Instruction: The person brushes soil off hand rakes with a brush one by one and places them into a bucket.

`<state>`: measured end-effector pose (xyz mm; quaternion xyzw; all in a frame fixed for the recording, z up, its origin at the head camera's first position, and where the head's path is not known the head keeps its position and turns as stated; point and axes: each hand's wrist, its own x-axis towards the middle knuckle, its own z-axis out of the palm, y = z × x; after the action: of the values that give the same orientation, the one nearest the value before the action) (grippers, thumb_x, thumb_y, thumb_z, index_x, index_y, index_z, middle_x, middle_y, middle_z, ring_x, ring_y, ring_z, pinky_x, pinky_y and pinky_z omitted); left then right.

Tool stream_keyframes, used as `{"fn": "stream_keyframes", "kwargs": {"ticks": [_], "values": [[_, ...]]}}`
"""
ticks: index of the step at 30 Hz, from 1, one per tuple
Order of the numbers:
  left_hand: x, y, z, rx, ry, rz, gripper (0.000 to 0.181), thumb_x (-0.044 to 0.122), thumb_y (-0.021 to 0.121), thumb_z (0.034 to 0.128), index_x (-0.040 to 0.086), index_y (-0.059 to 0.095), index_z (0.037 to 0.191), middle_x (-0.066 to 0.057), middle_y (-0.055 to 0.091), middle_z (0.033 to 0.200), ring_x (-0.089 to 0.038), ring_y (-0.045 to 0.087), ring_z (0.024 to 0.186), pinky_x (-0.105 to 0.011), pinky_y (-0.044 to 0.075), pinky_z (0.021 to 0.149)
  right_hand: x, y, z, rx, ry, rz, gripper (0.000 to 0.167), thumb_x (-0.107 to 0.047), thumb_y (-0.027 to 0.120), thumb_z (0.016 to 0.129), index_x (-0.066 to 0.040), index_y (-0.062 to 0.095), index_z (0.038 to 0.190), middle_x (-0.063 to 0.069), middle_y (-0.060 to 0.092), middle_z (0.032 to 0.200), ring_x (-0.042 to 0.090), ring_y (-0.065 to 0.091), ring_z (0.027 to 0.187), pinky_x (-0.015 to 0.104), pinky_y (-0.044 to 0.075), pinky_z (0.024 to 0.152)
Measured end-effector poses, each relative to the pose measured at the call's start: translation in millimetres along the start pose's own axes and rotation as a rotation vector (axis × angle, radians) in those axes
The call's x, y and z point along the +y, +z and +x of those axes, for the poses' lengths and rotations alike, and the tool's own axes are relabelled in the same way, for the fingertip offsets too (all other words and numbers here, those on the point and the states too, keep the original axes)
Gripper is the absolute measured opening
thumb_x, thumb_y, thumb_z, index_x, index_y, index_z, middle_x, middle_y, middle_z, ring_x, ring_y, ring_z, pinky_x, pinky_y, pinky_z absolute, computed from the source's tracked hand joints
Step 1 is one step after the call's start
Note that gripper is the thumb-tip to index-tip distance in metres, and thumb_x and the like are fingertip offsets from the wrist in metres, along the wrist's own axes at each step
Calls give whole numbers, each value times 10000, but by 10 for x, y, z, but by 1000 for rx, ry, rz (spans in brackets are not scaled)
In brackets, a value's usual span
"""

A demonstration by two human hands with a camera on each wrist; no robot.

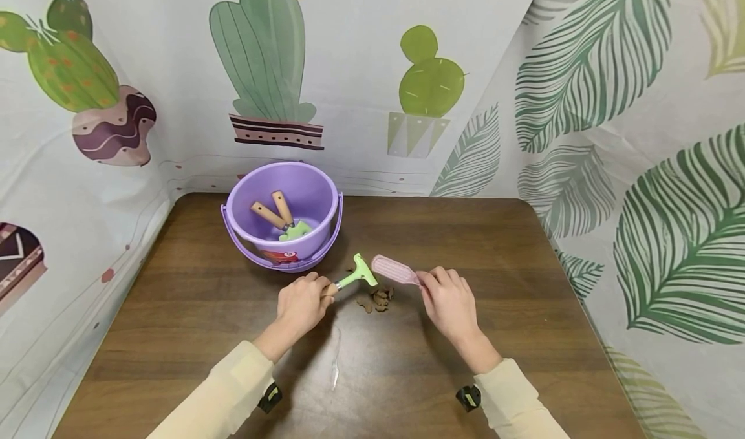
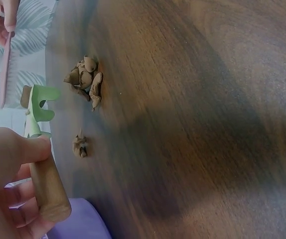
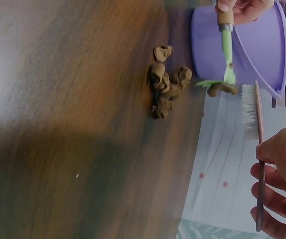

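Note:
My left hand [image 1: 304, 302] grips the wooden handle of a small toy rake with a green head [image 1: 363, 272], held above the table. A brown clump [image 3: 221, 89] clings to the rake head. In my right hand [image 1: 451, 300] is the handle of a pink brush [image 1: 394, 269], its white bristles [image 3: 249, 112] pointing down in the head view's sense, close to the rake but apart from it. Below both tools, several crumbled brown clay-like pieces [image 1: 381, 299] lie on the table, and one smaller piece [image 2: 80, 145] sits away from the pile.
A purple bucket [image 1: 282, 174] stands at the back left of the wooden table [image 1: 407, 374]. Inside it lie two wooden-handled tools [image 1: 273, 209], at least one with a green head. A patterned cloth [image 1: 361, 51] hangs behind and beside the table.

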<state>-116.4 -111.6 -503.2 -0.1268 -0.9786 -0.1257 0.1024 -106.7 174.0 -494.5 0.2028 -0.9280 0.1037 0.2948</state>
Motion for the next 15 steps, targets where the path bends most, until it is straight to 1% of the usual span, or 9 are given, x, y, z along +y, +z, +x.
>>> {"fn": "stream_keyframes", "kwargs": {"ticks": [10,15], "values": [[72,-13,22,-40,6,-4,221,280,775,682,210,669,862,57,524,724,-215,602,677,-369,444,487,-229,33,76,-42,-62,16,220,-148,682,779,-142,678,999,5,596,852,239,543,749,356,423,587],[93,-19,28,-44,10,-7,220,290,769,689,214,671,870,62,528,729,-212,604,685,-369,446,495,-272,49,66,-51,-76,0,218,-151,684,778,-145,680,995,-3,598,855,230,544,753,344,420,589]]}}
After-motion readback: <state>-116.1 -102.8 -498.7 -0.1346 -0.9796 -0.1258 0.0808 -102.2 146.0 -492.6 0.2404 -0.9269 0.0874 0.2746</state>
